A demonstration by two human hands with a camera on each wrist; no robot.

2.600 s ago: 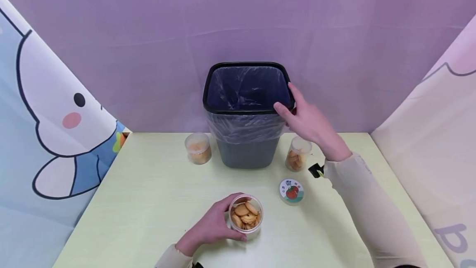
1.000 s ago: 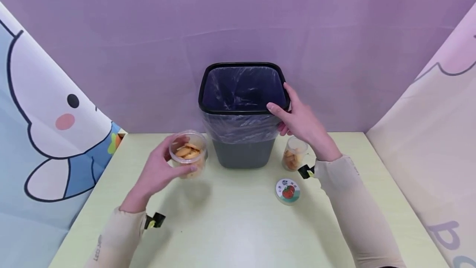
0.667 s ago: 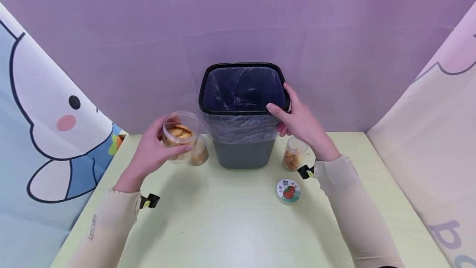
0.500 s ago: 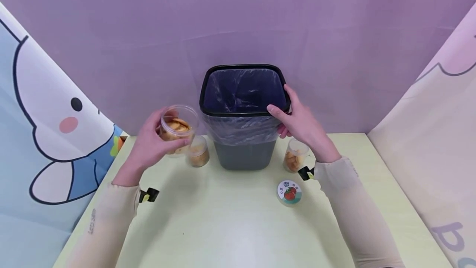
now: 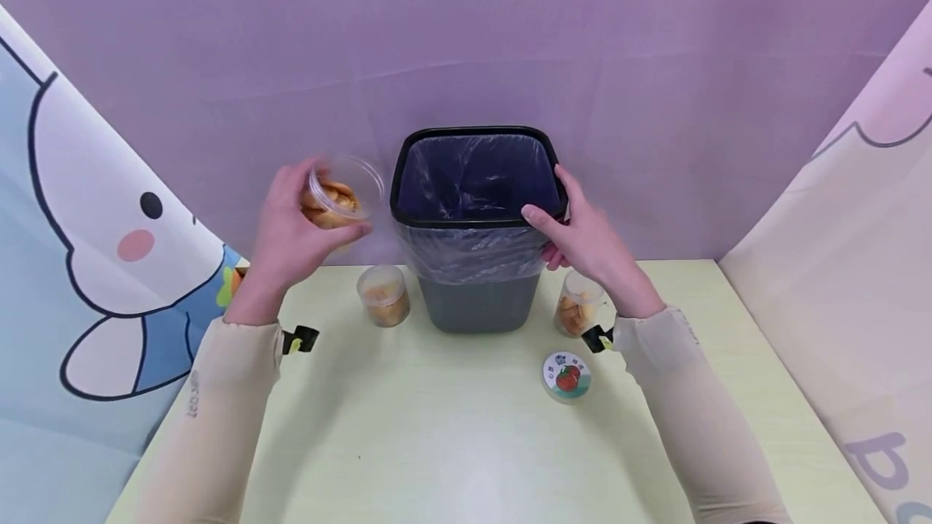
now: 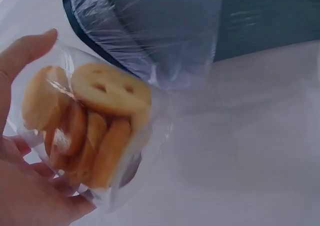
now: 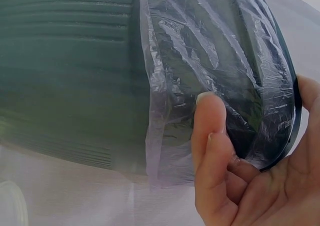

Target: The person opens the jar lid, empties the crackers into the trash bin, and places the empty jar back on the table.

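On the worktop (image 5: pixel 437 435), one jar (image 5: pixel 385 307) sits left of the bin (image 5: pixel 476 306), a second jar (image 5: pixel 575 311) right of it, and a lid (image 5: pixel 566 377), it seems, front-right. Up left of the bin is a tub (image 5: pixel 331 213) in the left grip (image 5: pixel 291 229); at its right edge, the right grip (image 5: pixel 591 237).

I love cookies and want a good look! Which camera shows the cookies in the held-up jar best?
The left wrist view, because the cookies look big and close there through the clear jar, even dark spots on one. The head view shows them smaller and blurrier. The right wrist view doesn't show them.
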